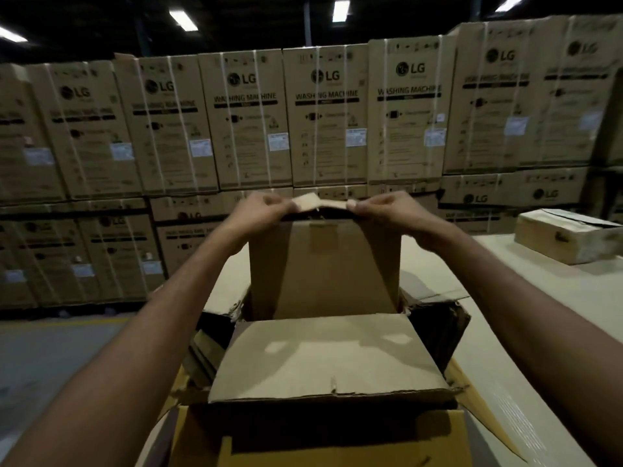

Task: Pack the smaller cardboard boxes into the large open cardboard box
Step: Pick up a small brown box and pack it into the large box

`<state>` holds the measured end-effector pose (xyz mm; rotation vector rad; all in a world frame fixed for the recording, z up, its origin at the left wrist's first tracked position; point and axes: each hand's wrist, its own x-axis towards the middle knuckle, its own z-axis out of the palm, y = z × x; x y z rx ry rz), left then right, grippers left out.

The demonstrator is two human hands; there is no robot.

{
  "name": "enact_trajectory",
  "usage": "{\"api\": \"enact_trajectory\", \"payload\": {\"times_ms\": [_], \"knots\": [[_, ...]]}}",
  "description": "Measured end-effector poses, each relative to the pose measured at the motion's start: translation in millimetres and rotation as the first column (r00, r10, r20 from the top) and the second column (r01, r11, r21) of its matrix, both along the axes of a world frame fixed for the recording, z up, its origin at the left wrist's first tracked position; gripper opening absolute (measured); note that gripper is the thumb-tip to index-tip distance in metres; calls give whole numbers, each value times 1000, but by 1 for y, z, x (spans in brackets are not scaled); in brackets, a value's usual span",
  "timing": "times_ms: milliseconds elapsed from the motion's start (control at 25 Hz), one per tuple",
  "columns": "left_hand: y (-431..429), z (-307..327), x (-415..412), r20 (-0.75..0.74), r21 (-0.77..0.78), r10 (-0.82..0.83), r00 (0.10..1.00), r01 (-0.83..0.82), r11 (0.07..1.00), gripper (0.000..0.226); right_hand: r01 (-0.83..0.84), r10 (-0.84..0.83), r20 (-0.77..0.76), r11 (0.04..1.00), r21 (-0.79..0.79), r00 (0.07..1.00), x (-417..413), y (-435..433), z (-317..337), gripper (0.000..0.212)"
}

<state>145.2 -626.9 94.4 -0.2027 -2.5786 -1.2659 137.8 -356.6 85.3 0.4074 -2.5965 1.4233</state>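
A large open cardboard box (435, 325) stands on the table in front of me, its near flap (323, 358) folded inward and its side flaps torn at the corners. A smaller cardboard box (323, 267) stands upright in the far part of the large box, rising well above the rim. My left hand (266, 210) pinches the left of its top edge and my right hand (381, 207) pinches the right, both arms reaching over the large box. The inside of the large box is dark and mostly hidden.
A pale table (505, 315) carries the boxes. Another small cardboard box (566, 235) lies at the table's far right. A wall of stacked washing machine cartons (323, 119) fills the background. Grey floor (50, 358) lies to the left.
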Motion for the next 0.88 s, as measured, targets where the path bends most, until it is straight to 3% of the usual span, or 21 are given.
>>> {"api": "enact_trajectory", "payload": {"times_ms": [80, 160, 320, 480, 680, 760, 880], "knots": [[-4, -28, -10, 129, -356, 26, 991, 22, 934, 50, -94, 78, 86, 972, 214, 993, -12, -4, -28, 53], [-4, -57, -10, 151, -633, 77, 986, 37, 773, 65, -152, 112, 121, 906, 396, 986, -17, -6, -62, 63], [9, -79, -7, 3, -758, 65, 998, -40, 651, 70, -104, 84, 66, 902, 419, 994, -14, 1, -82, 67], [7, -72, -15, 45, -822, 76, 996, -6, 570, 72, -30, 55, -32, 849, 527, 998, -12, -13, -86, 56], [-2, -64, -18, 176, -799, 99, 979, 83, 595, 75, -14, 22, -7, 800, 600, 1000, -15, -23, -74, 53], [-9, -52, -19, 218, -696, 60, 974, 112, 709, 64, -63, 93, -18, 793, 606, 996, -18, -34, -58, 47], [-22, -47, -14, 180, -433, 38, 983, 44, 900, 49, -226, 215, 74, 886, 405, 974, -24, -65, -51, 41]]}}
